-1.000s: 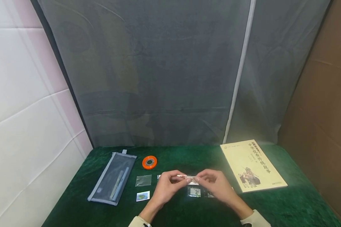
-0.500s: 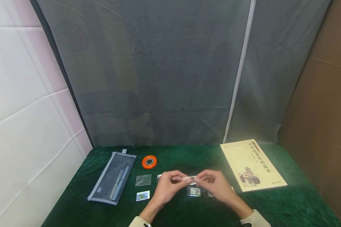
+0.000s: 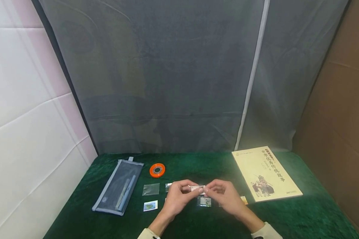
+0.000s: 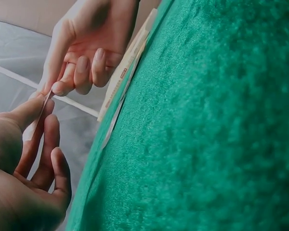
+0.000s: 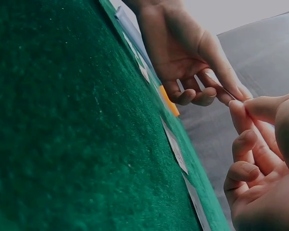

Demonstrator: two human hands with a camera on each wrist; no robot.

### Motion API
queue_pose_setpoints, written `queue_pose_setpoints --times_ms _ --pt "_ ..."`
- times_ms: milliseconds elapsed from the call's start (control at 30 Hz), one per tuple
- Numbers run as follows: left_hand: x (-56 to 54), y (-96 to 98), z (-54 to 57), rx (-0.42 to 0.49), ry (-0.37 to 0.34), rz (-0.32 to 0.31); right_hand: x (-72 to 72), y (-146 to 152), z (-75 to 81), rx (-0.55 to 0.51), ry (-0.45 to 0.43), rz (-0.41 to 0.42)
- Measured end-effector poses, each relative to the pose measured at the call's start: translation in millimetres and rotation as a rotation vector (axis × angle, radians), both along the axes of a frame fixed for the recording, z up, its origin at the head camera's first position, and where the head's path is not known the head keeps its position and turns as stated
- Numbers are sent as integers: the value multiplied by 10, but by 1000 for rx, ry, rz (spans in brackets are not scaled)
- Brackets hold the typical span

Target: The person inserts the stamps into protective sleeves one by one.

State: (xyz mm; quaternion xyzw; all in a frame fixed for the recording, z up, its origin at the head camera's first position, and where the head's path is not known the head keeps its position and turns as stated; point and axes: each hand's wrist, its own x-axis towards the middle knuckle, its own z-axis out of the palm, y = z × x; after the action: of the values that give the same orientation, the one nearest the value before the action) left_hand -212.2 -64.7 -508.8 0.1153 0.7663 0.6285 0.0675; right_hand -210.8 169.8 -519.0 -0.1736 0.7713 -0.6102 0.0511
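Seemingly, the small card (image 3: 195,188) is being turned above the bench (image 3: 311,215).
Each grip is closed to a thumb-and-finger pinch, one end being held by the left hand (image 3: 178,196), the other by the right hand (image 3: 226,196). The printed picture visible half a second earlier is replaced by a paler surface, so handling is judged unfinished. More of the yellow card (image 3: 244,200) is exposed beside the right hand.

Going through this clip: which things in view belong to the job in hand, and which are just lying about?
Likely the job:
small card, pinched by left hand and right hand
sleeved card
clear sleeve
picture card

Apparently just lying about:
mesh pouch
orange ring
yellow book
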Motion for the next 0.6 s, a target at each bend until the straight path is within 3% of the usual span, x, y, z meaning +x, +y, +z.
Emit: queue_pose_setpoints --times_ms 367,600 --pt "11 13 -7 24 -8 2 -9 5 -22 -1 3 7" --pt "-26 -4 -35 12 13 -38 -33 21 -24 28 20 -44"
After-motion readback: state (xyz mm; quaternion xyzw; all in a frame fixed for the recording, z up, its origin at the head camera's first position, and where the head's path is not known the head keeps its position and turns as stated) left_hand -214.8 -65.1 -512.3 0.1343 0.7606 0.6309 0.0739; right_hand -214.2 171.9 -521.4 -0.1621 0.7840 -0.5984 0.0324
